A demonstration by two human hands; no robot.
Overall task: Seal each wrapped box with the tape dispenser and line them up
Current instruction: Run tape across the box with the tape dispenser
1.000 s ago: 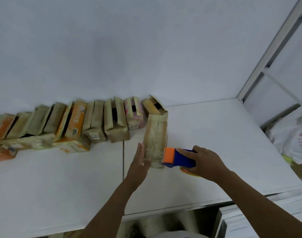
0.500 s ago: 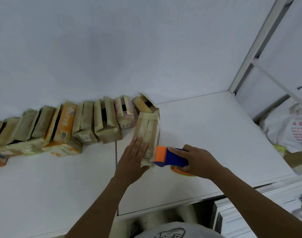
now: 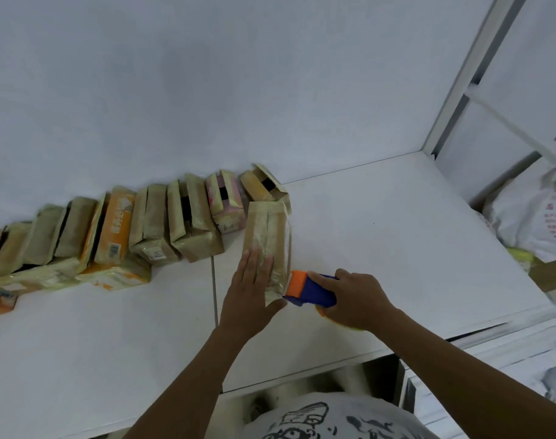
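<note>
Taping step: left hand (image 3: 249,286) lay flat, fingers straight, on tan paper-wrapped box (image 3: 267,229). Right hand (image 3: 355,296) gripped blue-and-orange plastic tape dispenser (image 3: 308,289) at its 4 o'clock. Next, likely tear tape, then join row of boxes (image 3: 162,223) at 10 o'clock.

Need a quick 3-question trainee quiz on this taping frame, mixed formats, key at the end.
1. True or false: the left hand lies flat on the wrapped box.
2. The right hand grips: A scissors, B the tape dispenser, C a marker.
3. Fill in: the row of other boxes lies to the wrapped box's ____.
Key: 1 true; 2 B; 3 left.
</note>
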